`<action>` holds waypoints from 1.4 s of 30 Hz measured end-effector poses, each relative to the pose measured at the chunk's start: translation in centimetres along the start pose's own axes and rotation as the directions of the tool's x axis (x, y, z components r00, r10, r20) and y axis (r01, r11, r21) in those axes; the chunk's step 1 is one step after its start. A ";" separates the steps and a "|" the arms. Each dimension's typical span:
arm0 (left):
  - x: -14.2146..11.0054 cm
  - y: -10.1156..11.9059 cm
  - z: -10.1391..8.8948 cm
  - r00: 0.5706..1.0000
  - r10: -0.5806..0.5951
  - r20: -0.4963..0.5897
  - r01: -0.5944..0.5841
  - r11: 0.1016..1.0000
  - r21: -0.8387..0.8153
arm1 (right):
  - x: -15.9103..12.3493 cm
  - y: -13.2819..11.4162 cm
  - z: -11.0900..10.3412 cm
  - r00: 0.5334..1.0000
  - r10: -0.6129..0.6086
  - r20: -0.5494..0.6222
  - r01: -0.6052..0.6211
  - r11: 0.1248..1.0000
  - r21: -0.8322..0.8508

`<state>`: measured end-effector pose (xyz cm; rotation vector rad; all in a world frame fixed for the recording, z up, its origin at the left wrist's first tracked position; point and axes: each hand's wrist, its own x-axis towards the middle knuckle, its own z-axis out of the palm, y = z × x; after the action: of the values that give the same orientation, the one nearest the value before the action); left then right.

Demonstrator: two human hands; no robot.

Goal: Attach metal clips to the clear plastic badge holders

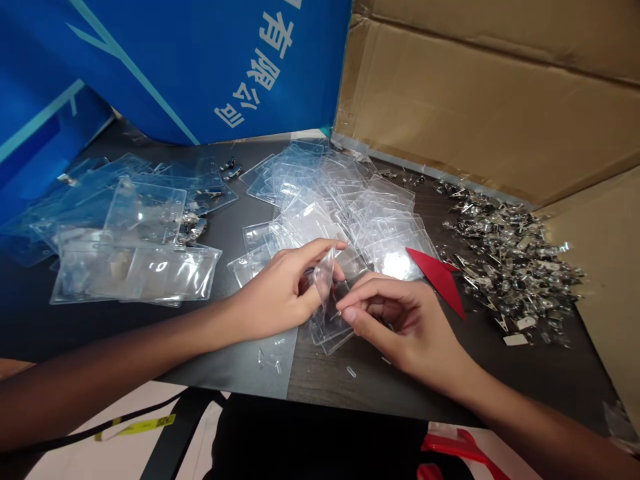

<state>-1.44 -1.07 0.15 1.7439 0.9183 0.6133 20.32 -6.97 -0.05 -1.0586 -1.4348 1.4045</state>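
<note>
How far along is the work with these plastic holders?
Nothing clearly looks finished: none of the loose clear plastic holders visibly carries a fitted clip. In hand: one holder held by the left hand, with the right hand at it. Remaining: the large heap of metal clips.

Plastic sleeve: the clear plastic sleeve [330, 323] is partly hidden by the left hand [280, 290] and right hand [400, 327].
Right fingertips: whatever they pinch is too small to tell.
Metal clips [510, 267]: too small and jumbled to tell apart.
Blue printed board [200, 73]: lettering cut off by the top edge.
Red plastic piece [460, 447]: cut off by the bottom edge.
</note>
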 end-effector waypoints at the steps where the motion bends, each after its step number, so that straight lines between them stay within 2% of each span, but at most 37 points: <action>1: 0.0 0.1 0.1 1.000 0.019 -0.009 -0.019 1.000 0.025 | -0.1 -0.1 0.1 1.000 0.004 -0.002 -0.004 1.000 -0.009; 5: 0.1 0.0 0.3 0.998 0.060 -0.018 -0.059 0.997 0.056 | -0.2 -0.4 0.5 0.999 0.040 -0.032 -0.041 0.999 -0.036; 11: 0.0 0.1 0.1 0.999 0.033 -0.005 -0.032 0.991 0.133 | -0.2 -0.7 0.5 0.990 0.134 -0.040 -0.135 0.990 -0.039; 19: -0.2 0.7 0.0 0.996 -0.088 0.027 0.085 0.992 0.097 | -0.1 -0.3 0.4 0.989 0.146 -0.009 -0.147 0.988 -0.045; 22: -0.2 0.9 0.0 0.992 -0.118 0.046 0.116 0.992 0.045 | -0.1 -0.4 0.4 0.995 0.099 0.000 -0.099 0.995 -0.034; 25: -0.1 1.1 -0.2 0.985 -0.152 0.076 0.159 0.982 -0.098 | 0.0 -0.4 0.2 0.998 0.057 -0.032 -0.056 0.998 0.023; 28: 0.1 1.2 -0.8 0.969 -0.188 0.158 0.223 0.945 -0.239 | 0.3 -0.3 -0.2 0.999 0.030 -0.045 -0.025 0.993 0.114; 31: 0.4 1.0 -1.3 0.963 -0.182 0.197 0.230 0.937 -0.263 | 0.6 -0.2 -0.5 0.999 -0.006 -0.051 0.015 0.985 0.172; 37: 0.7 0.9 -1.4 0.972 -0.199 0.125 0.223 0.948 -0.225 | 0.4 -0.1 -0.5 0.992 -0.094 -0.084 0.107 0.979 0.175; 42: 0.8 1.0 -1.2 0.986 -0.150 -0.070 0.136 0.975 -0.174 | 0.4 -0.1 -0.6 0.981 -0.164 -0.100 0.174 0.979 0.105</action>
<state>-1.56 0.05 1.52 1.4966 1.0109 0.6533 20.80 -6.43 0.07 -0.8954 -1.3309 1.2841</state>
